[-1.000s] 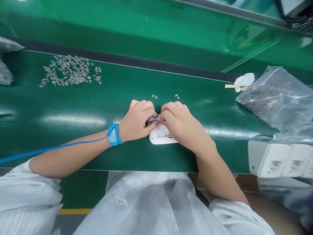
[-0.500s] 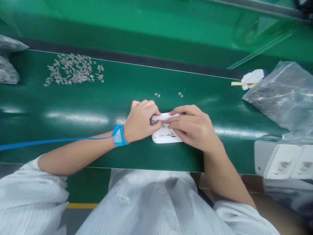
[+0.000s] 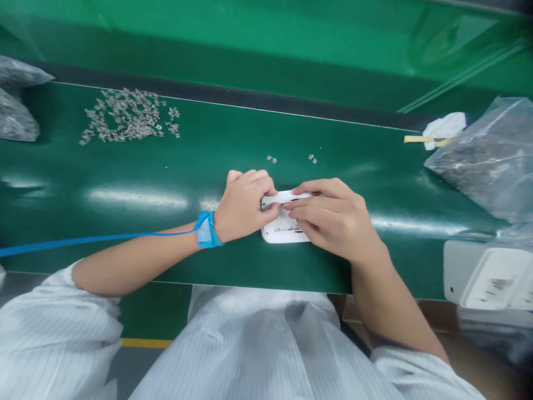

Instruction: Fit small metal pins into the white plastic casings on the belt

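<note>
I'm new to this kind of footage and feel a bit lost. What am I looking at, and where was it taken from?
There is no machine here: these are a person's own bare hands, seen by one camera worn on the head, looking forward and down. The left hand, with a bright blue wrist strap, grips a white plastic case with rounded corners by its far left corner. The right hand's fingers rest on the case; whether they pinch something small is hidden. On the glossy green tabletop lie a heap of small silvery metal pieces at left, two more pieces beyond the hands, and, at right, a bulging clear plastic bag and more white cases.
</note>
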The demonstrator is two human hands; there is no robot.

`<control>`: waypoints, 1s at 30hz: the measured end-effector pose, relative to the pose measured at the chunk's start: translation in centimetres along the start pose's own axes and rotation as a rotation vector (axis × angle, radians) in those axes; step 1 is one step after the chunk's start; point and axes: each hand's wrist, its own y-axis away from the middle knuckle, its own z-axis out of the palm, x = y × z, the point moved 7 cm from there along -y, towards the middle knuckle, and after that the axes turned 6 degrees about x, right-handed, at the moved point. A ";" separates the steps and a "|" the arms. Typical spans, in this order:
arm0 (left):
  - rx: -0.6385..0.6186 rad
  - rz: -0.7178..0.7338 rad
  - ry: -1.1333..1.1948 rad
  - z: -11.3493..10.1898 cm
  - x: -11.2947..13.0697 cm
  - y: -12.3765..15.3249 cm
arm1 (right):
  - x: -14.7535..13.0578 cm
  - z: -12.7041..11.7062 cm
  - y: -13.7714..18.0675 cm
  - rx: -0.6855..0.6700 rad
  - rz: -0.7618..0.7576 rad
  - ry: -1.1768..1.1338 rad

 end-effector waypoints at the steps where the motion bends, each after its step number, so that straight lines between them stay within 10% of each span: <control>1: -0.001 0.002 -0.020 0.0 0.1 0.0 | -0.1 0.0 0.0 -0.003 -0.002 0.007; 16: 0.152 0.200 -0.089 -1.2 1.9 1.2 | 1.1 0.2 -0.1 0.026 0.227 -0.155; 30: -0.268 0.043 0.069 0.7 2.6 1.7 | 0.9 0.7 0.0 0.031 0.183 -0.147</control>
